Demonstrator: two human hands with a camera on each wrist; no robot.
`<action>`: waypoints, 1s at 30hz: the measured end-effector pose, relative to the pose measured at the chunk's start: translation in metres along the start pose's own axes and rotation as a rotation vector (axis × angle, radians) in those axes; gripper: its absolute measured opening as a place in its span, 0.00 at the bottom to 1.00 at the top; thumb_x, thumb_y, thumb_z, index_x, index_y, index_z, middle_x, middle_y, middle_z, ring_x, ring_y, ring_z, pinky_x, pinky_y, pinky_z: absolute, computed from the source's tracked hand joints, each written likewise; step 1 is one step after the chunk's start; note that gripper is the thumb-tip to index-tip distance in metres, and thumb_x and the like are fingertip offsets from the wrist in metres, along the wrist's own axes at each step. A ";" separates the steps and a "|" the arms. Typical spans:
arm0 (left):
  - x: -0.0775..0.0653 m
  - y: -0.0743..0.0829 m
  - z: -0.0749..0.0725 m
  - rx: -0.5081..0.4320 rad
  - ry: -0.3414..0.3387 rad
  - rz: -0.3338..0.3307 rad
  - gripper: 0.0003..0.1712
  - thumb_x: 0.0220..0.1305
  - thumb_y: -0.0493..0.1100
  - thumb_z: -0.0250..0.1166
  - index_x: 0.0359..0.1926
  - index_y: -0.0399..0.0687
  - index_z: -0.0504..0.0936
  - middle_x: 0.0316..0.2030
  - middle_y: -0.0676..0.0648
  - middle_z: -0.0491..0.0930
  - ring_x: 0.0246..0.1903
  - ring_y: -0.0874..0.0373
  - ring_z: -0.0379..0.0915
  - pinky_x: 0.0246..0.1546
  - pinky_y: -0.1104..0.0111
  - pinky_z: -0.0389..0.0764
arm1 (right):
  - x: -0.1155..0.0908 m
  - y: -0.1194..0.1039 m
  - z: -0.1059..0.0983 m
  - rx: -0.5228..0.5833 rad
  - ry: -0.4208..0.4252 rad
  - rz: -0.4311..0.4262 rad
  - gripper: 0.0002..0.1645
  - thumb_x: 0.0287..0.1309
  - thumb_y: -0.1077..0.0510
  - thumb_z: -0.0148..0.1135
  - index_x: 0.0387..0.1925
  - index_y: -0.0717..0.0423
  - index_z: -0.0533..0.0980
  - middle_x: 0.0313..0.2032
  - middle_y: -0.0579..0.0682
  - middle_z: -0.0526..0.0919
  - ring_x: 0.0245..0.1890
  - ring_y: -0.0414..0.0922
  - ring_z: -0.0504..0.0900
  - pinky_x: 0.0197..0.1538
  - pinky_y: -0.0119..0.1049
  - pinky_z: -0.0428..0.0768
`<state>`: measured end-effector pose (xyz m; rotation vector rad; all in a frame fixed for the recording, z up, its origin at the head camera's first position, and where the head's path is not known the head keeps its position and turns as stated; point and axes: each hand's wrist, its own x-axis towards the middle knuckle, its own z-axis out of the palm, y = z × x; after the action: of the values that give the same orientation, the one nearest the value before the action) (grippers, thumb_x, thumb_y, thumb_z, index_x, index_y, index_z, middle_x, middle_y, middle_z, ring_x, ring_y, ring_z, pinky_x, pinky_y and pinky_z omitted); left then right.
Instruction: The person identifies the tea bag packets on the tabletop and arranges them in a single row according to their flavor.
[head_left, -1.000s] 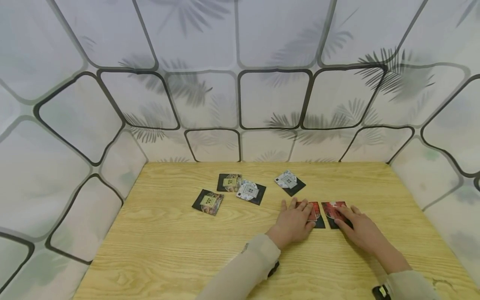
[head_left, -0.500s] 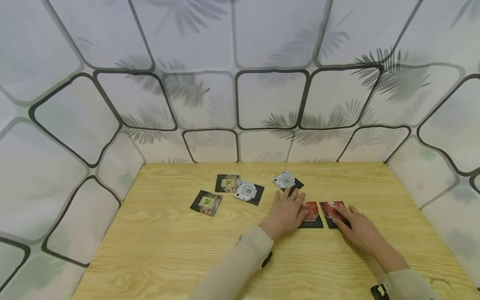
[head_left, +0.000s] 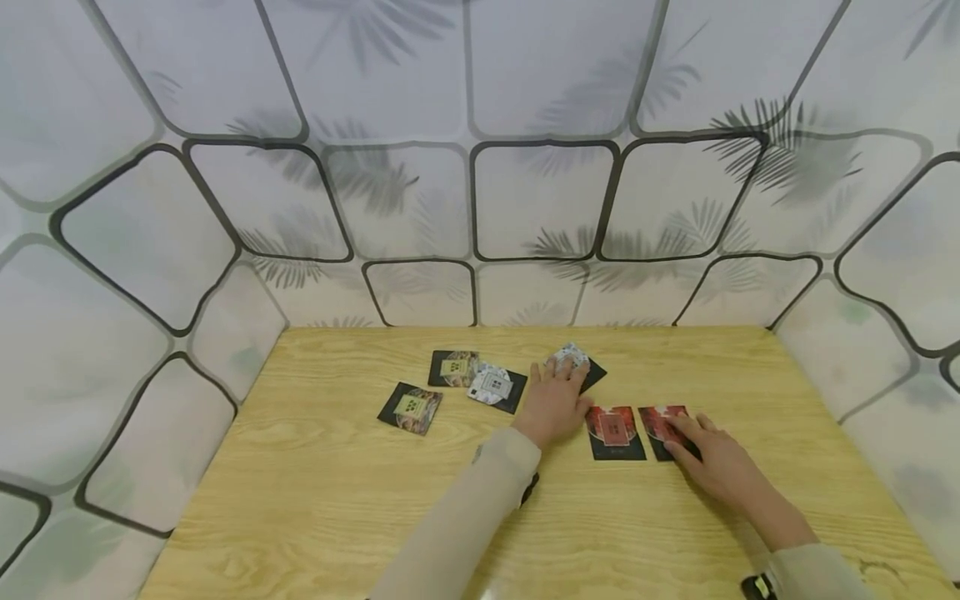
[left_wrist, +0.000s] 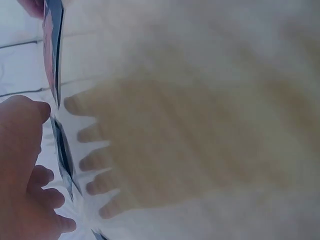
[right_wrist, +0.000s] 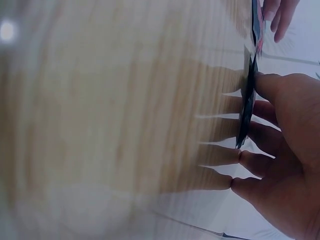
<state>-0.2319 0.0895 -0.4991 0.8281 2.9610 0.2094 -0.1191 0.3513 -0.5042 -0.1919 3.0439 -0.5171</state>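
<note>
My left hand (head_left: 552,410) reaches forward with its fingers spread over a white-patterned black flat packet (head_left: 595,372), partly covering it. A red-and-black flat packet (head_left: 616,433) lies uncovered just to the right of that hand's thumb. My right hand (head_left: 714,460) rests its fingers on a second red-and-black packet (head_left: 660,422), beside the first with a narrow gap between them. In the right wrist view the fingertips (right_wrist: 235,182) of the right hand touch the tabletop next to the packet's dark edge (right_wrist: 246,110). In the left wrist view the left hand (left_wrist: 25,175) hovers or lies at thin packet edges; contact is unclear.
Left of my left hand lie another white-patterned black packet (head_left: 497,385), a gold-labelled packet (head_left: 453,367) partly beneath or against it, and a separate gold-labelled packet (head_left: 410,407). The wooden table (head_left: 315,500) is bordered by patterned fabric walls (head_left: 547,200).
My left hand has left the left red packet and moved forward and left onto the white-patterned packet. The right hand has stayed on its red packet.
</note>
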 end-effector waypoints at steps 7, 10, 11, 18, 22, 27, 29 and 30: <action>0.010 -0.004 -0.001 0.058 -0.030 -0.053 0.37 0.83 0.65 0.45 0.85 0.63 0.54 0.84 0.48 0.55 0.83 0.46 0.52 0.82 0.45 0.56 | -0.002 -0.003 0.003 0.016 0.005 0.005 0.33 0.78 0.46 0.59 0.73 0.62 0.72 0.69 0.83 0.65 0.65 0.85 0.67 0.59 0.79 0.72; 0.013 -0.005 0.000 0.070 -0.058 -0.065 0.36 0.83 0.65 0.45 0.84 0.62 0.57 0.83 0.48 0.56 0.83 0.46 0.51 0.82 0.45 0.56 | -0.001 -0.004 0.003 0.020 0.014 -0.001 0.32 0.78 0.47 0.59 0.73 0.62 0.72 0.69 0.82 0.66 0.66 0.85 0.67 0.58 0.79 0.72; 0.013 -0.005 0.000 0.074 -0.066 -0.063 0.36 0.83 0.64 0.44 0.84 0.62 0.57 0.83 0.48 0.56 0.83 0.46 0.51 0.82 0.44 0.56 | -0.001 -0.003 0.002 0.022 0.018 -0.005 0.32 0.78 0.47 0.59 0.73 0.62 0.72 0.69 0.82 0.67 0.66 0.84 0.67 0.58 0.79 0.72; 0.012 -0.007 -0.002 0.066 -0.086 -0.044 0.36 0.83 0.63 0.45 0.84 0.61 0.57 0.84 0.47 0.54 0.83 0.45 0.49 0.82 0.44 0.55 | 0.000 0.000 0.001 0.016 0.019 -0.012 0.32 0.78 0.48 0.59 0.73 0.63 0.72 0.69 0.80 0.69 0.67 0.83 0.66 0.60 0.80 0.71; 0.008 -0.010 -0.004 0.080 -0.109 -0.029 0.36 0.84 0.64 0.44 0.85 0.62 0.55 0.84 0.48 0.53 0.84 0.46 0.48 0.82 0.44 0.54 | 0.000 -0.001 0.000 0.013 0.010 -0.008 0.33 0.78 0.47 0.59 0.73 0.62 0.71 0.69 0.80 0.69 0.68 0.83 0.66 0.62 0.80 0.69; 0.002 -0.016 -0.009 0.048 -0.140 -0.023 0.38 0.84 0.63 0.44 0.86 0.60 0.50 0.85 0.48 0.50 0.84 0.46 0.45 0.83 0.44 0.52 | -0.001 -0.003 -0.002 0.019 -0.008 0.007 0.33 0.78 0.46 0.58 0.74 0.61 0.71 0.71 0.79 0.67 0.68 0.84 0.65 0.59 0.80 0.71; -0.001 -0.018 -0.011 0.025 -0.150 -0.019 0.38 0.84 0.62 0.44 0.86 0.58 0.49 0.85 0.48 0.49 0.85 0.46 0.43 0.83 0.43 0.51 | -0.001 -0.003 -0.003 0.020 -0.012 0.010 0.33 0.78 0.46 0.58 0.74 0.61 0.71 0.71 0.79 0.67 0.68 0.84 0.65 0.59 0.79 0.72; -0.002 -0.019 -0.011 0.017 -0.154 -0.016 0.39 0.84 0.61 0.45 0.86 0.57 0.48 0.85 0.48 0.49 0.85 0.46 0.43 0.83 0.43 0.50 | -0.001 -0.004 -0.003 0.020 -0.013 0.010 0.33 0.78 0.46 0.58 0.74 0.61 0.71 0.71 0.80 0.66 0.68 0.84 0.65 0.59 0.79 0.72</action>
<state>-0.2409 0.0710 -0.4907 0.7838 2.8285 0.1147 -0.1174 0.3488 -0.4998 -0.1779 3.0243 -0.5435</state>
